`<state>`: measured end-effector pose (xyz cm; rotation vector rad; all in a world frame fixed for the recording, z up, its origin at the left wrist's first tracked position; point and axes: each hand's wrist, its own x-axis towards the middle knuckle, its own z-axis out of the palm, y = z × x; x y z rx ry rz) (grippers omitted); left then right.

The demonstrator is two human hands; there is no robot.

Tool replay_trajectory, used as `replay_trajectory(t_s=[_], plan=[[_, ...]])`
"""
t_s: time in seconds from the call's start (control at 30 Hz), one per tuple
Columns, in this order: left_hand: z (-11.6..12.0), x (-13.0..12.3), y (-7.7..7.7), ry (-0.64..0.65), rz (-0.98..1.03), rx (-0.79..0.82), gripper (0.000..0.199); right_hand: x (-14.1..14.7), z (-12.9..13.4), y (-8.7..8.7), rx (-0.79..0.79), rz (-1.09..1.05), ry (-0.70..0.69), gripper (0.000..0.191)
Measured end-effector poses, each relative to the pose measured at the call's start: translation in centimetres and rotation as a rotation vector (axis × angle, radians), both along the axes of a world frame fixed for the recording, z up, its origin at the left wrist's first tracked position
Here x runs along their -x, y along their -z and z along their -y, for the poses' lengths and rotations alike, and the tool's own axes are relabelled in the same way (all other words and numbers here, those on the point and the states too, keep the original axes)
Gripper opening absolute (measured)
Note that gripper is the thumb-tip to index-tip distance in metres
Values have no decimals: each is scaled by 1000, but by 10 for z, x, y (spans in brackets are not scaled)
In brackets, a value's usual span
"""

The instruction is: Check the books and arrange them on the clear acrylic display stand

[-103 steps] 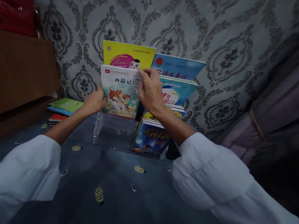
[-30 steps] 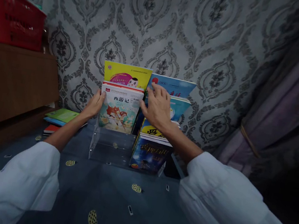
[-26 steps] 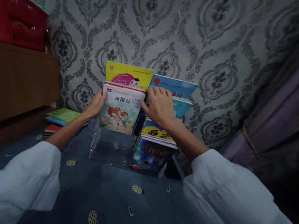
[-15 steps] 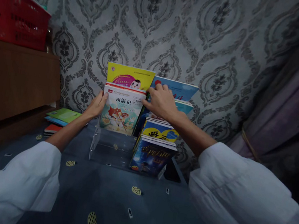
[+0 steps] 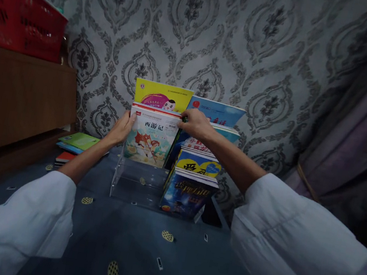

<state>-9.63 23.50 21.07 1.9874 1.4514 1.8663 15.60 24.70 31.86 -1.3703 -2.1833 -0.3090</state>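
Note:
A white-topped picture book [image 5: 149, 138] stands in the left column of a clear tiered rack [image 5: 140, 183], with other books right behind it. My left hand [image 5: 121, 127] grips its left edge, thumb on the cover. My right hand [image 5: 195, 123] pinches its upper right corner. Behind them rises a yellow book [image 5: 163, 93]. In the right column stand a light blue book [image 5: 223, 112], a yellow and blue book [image 5: 188, 163] and, at the front, dark blue books [image 5: 187, 196].
A blue patterned cloth [image 5: 116, 235] lies under the rack. Green and red books [image 5: 79, 141] are stacked at the left. A red basket [image 5: 23, 19] sits on a brown cabinet [image 5: 15, 103]. A curtain [image 5: 344, 132] hangs at the right, beside the patterned wall.
The fingers of my right hand have come down and closed more on the book's corner. The whole view has shifted slightly, and both hands remain at the same book.

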Motion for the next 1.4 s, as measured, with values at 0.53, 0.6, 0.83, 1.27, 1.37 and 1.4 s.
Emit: replay_trajectory(t_s=[0.53,0.6,0.83,1.27,1.37,1.4], plan=[[-13,21,-2,59,-14,2,50,-9,1,22,-191,44,-100,32],[-10,37,6,54,-26,48,52,-12,3,28,-242,22,-146,34],[4,101,88,-533,-428,611,49,-24,43,68,-456,-78,-424,36],[4,168,143,-637,-708,969,46,-42,127,251,-163,-40,-731,24],[15,167,143,-650,-757,960,49,-36,135,275,-78,-105,-730,22],[20,167,143,-649,-777,952,50,-35,138,282,-52,-126,-731,22]])
